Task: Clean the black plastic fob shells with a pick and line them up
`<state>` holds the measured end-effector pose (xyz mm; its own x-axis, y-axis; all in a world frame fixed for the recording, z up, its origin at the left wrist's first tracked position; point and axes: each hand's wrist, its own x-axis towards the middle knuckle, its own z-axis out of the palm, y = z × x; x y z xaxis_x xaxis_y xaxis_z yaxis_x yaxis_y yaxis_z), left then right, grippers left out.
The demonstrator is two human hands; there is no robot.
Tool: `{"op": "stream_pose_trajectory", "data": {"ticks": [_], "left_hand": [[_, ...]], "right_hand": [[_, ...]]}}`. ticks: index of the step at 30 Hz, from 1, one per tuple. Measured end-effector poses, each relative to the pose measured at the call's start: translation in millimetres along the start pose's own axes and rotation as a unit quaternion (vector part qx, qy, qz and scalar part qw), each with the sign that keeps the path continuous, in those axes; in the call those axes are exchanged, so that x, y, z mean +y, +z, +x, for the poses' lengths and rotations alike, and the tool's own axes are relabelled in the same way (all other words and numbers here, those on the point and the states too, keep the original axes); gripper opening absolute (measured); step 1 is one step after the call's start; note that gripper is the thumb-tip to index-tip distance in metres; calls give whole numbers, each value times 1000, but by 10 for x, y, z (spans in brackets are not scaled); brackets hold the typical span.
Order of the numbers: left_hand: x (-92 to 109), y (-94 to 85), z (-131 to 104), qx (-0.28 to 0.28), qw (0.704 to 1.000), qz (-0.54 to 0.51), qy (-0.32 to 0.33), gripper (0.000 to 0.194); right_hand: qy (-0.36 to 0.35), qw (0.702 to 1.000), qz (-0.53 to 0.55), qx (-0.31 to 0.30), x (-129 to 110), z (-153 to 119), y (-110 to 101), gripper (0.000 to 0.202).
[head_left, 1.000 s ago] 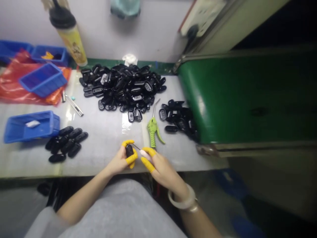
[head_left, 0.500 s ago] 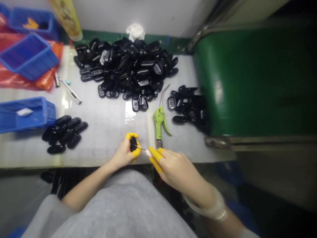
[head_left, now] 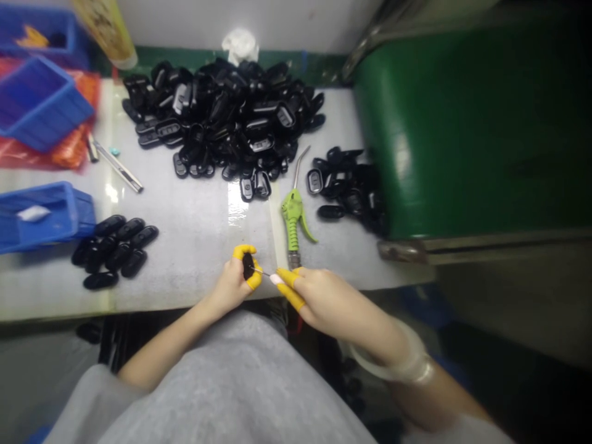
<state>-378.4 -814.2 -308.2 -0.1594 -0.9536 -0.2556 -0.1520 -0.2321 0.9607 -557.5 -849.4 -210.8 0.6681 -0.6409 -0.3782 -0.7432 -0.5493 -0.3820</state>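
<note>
My left hand (head_left: 235,276), with yellow finger cots on its fingertips, is closed around a small black plastic shell (head_left: 248,264) near the table's front edge. Yellow cots also cover fingers of my right hand (head_left: 319,295). It pinches the pale handle of a thin metal-shafted tool (head_left: 276,279), whose tip meets the shell or lies just in front of it; the exact contact is too small to tell. Just beyond my right hand lies a green air blow gun (head_left: 291,219) with its nozzle pointing away.
A large heap of black plastic shells (head_left: 222,117) covers the back of the table. Smaller groups lie right (head_left: 354,191) and left (head_left: 115,246). Blue bins (head_left: 78,213) and a utility knife (head_left: 118,165) are at left. A green conveyor belt (head_left: 462,135) borders the right.
The camera view has shifted slightly, so the table's things sit a little further left and mostly higher. Both hands keep their grips, and the tool still points at the shell.
</note>
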Motion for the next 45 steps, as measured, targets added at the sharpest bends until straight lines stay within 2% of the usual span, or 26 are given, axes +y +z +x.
{"op": "stream_pose_trajectory", "data": {"ticks": [4,9,13,19,25,27,29,31,33,35,37,39,40,42,45], "left_hand": [[21,21,-4,5,999,43,-13,32],[40,-8,20,12,999,34,-32,31],[39,-28,31,8,999,17,-39,33],[34,-27,47,17,997,72,-10,32],[48,-33,76,11,994,105,0,30],[54,-32,79,14,994,110,11,28],[55,-29,77,14,994,107,20,26],[53,-26,74,15,995,100,18,26],[52,-23,71,14,996,91,13,26],[53,-21,70,13,996,85,10,27],[56,-18,67,13,997,81,12,28],[54,-15,62,13,997,72,10,29],[50,-13,58,13,998,68,10,29],[40,-10,50,19,998,64,14,29],[30,-4,43,33,997,60,21,28]], "right_hand": [[10,994,101,-35,36,55,-62,30],[24,981,189,-22,35,99,-61,32],[25,981,192,-22,29,112,-44,32],[31,979,194,-49,37,108,-36,29],[38,994,97,-30,-33,0,185,20],[46,992,117,-17,-36,-11,217,20],[59,973,222,-18,-18,5,203,23],[72,936,344,-35,2,28,175,32],[76,915,393,-38,2,35,171,35],[71,938,339,-5,-29,16,206,30],[64,971,227,31,-74,-15,257,23],[61,986,151,47,-102,-38,293,22],[60,985,153,45,-104,-42,298,22],[60,970,234,26,-85,-34,288,26],[69,922,381,-4,-42,-18,268,37]]}}
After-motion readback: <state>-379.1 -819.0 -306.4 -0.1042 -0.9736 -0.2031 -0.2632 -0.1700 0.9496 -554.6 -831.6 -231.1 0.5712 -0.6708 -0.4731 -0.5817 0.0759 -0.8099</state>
